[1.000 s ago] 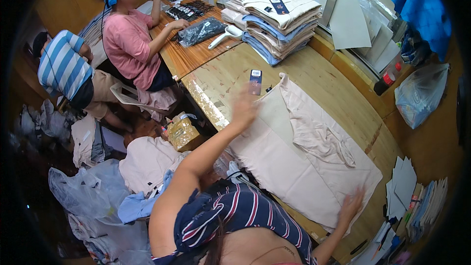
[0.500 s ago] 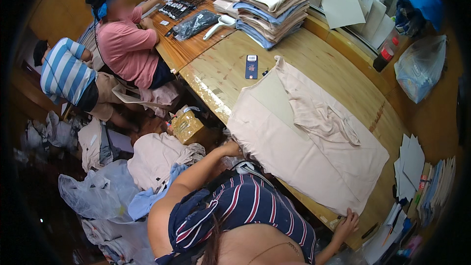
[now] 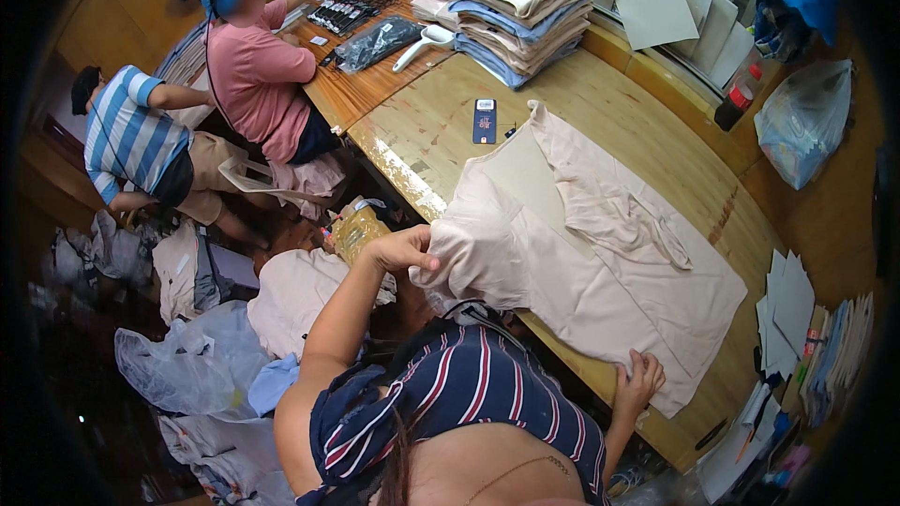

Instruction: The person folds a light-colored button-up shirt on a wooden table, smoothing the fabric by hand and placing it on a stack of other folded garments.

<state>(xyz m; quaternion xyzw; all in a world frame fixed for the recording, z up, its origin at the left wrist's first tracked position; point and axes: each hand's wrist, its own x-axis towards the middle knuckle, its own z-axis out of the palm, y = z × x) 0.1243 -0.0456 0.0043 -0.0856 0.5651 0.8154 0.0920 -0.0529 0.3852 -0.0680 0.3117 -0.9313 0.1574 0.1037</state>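
A pale pink shirt lies spread at an angle on the wooden table, one side folded inward with its sleeve laid along it. A flat pale board shows between the folds. My left hand pinches the near-left edge of the shirt, lifting it off the table in a loose bulge. At the near right edge of the shirt my right hand rests with its fingers apart on the cloth. Above the shirt's collar end lies a dark blue hang tag.
A stack of folded shirts stands at the far side, beside a white handheld device. Two people work at the left. Papers and a bottle line the right; plastic bags and garments lie at my left.
My left hand has risen from below the table edge, lifting the shirt's near-left edge. My right hand has moved slightly left and up onto the cloth. The person in stripes has shifted posture.
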